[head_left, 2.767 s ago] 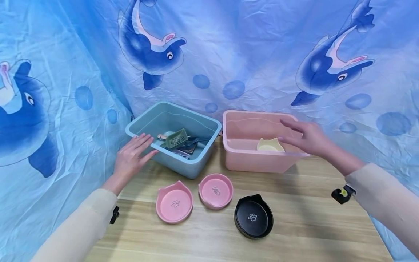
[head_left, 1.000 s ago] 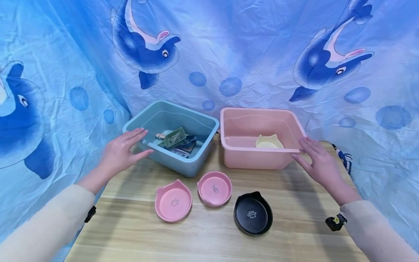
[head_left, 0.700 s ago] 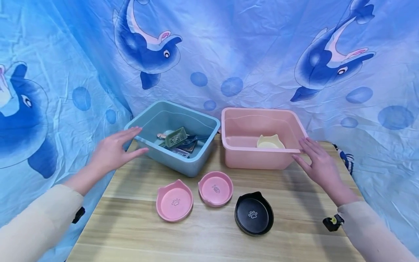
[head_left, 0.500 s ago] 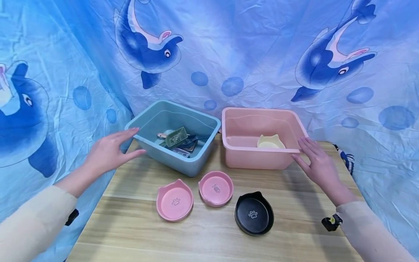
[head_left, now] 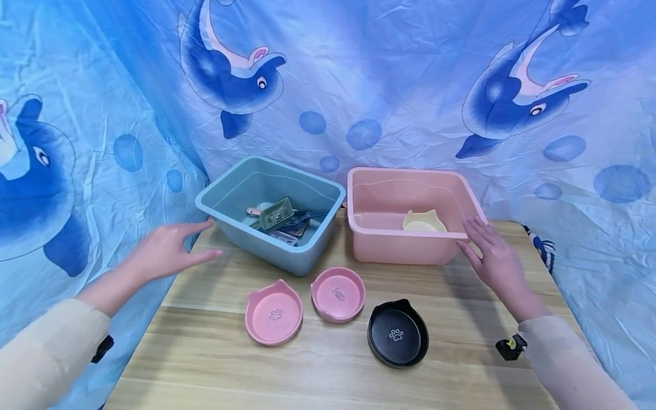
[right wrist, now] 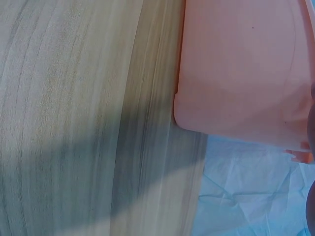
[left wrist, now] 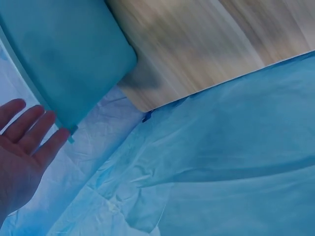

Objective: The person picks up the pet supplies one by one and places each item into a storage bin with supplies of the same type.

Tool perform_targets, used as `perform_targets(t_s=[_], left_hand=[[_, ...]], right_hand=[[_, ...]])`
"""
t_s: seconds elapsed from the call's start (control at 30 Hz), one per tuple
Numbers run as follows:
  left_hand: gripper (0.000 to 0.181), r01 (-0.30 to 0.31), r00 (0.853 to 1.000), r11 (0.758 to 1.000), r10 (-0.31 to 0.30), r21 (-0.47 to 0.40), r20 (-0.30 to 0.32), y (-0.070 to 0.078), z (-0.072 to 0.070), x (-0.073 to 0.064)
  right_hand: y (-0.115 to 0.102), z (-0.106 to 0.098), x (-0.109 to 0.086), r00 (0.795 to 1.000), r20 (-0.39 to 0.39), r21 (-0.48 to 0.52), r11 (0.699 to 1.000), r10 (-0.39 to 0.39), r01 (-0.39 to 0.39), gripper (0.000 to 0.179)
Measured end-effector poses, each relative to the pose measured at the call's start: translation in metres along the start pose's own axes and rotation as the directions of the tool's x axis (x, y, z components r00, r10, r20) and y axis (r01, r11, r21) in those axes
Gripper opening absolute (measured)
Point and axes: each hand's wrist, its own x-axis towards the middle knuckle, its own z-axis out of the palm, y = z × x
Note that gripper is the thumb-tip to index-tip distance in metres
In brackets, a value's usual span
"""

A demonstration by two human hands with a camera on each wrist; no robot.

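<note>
In the head view my left hand [head_left: 159, 253] is beside the near left corner of the blue bin [head_left: 266, 250], thumb and fingers spread and straight, holding nothing. The left wrist view has that hand [left wrist: 22, 157] with fingertips right at the bin's rim. My right hand [head_left: 494, 259] lies at the near right corner of the pink bin [head_left: 400, 247], fingers extended over the rim; only bits of its fingers [right wrist: 311, 125] enter the right wrist view. A cream cat-eared bowl [head_left: 423, 221] sits in the pink bin. In the blue bin lie a green slotted scoop [head_left: 277, 213] and several other items.
On the wooden table [head_left: 215, 353], in front of the bins, stand a pink paw-print bowl [head_left: 274, 315], a pink fishbone bowl [head_left: 338, 295] and a black paw-print bowl [head_left: 397, 334]. Blue dolphin-print cloth [head_left: 410, 85] hangs behind and at the left.
My left hand has drawn back left and down from the blue bin's rim. My right hand has come from over the pink bin to its near right corner. The bowls stay put.
</note>
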Motion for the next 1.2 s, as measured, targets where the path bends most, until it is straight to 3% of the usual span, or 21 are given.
perform_targets(t_s=[0.2, 0.3, 0.57, 0.8, 1.2], left_hand=[[0.083, -0.061, 0.997, 0.996, 0.064, -0.062, 0.042, 0.0, 0.018, -0.001], [0.083, -0.063, 0.995, 0.992, 0.071, -0.11, 0.073, 0.001, 0.03, 0.0], [0.081, -0.082, 0.99, 0.977, 0.103, -0.196, 0.099, 0.0, 0.071, 0.002], [0.081, -0.046, 0.989, 0.961, 0.082, -0.274, 0.121, 0.006, 0.102, 0.002], [0.074, 0.014, 0.98, 0.902, 0.072, -0.432, 0.183, 0.016, 0.14, 0.003]], right_hand=[[-0.003, -0.001, 0.0, 0.999, 0.022, -0.02, 0.999, 0.046, -0.046, 0.061], [-0.004, -0.001, 0.0, 0.997, 0.037, -0.032, 0.997, 0.07, -0.068, 0.06], [-0.004, 0.001, -0.001, 0.997, 0.024, -0.038, 0.997, 0.071, -0.07, 0.062], [-0.004, 0.002, 0.001, 0.998, 0.004, -0.029, 0.998, 0.062, -0.062, 0.06], [-0.003, 0.002, 0.001, 0.997, 0.009, -0.022, 0.997, 0.077, -0.077, 0.062]])
